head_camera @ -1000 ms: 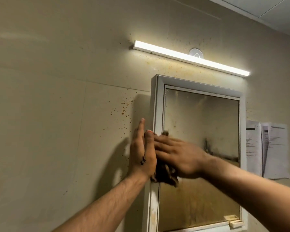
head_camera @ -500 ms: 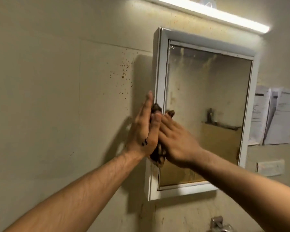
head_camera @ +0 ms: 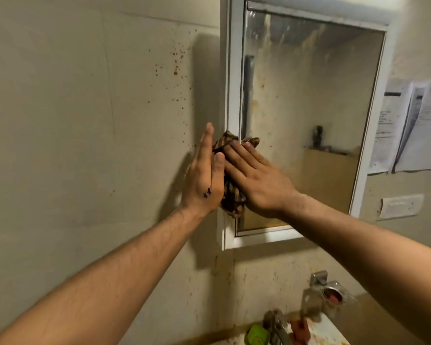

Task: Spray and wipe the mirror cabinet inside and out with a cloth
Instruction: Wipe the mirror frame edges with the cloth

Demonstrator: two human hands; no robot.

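the mirror cabinet (head_camera: 233, 70) hangs closed on the wall, its glass streaked. to wipe its left frame edge well, i think even pressure along the whole edge is needed. the left hand (head_camera: 204, 180) lies flat, fingers straight, at the cabinet side. the right hand (head_camera: 256, 180), also flat, presses the cloth (head_camera: 232, 197), which sits between both palms.

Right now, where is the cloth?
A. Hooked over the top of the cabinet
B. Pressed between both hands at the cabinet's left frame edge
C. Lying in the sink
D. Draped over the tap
B: the checked cloth sits between the flat left hand and right hand, against the left frame of the mirror cabinet.
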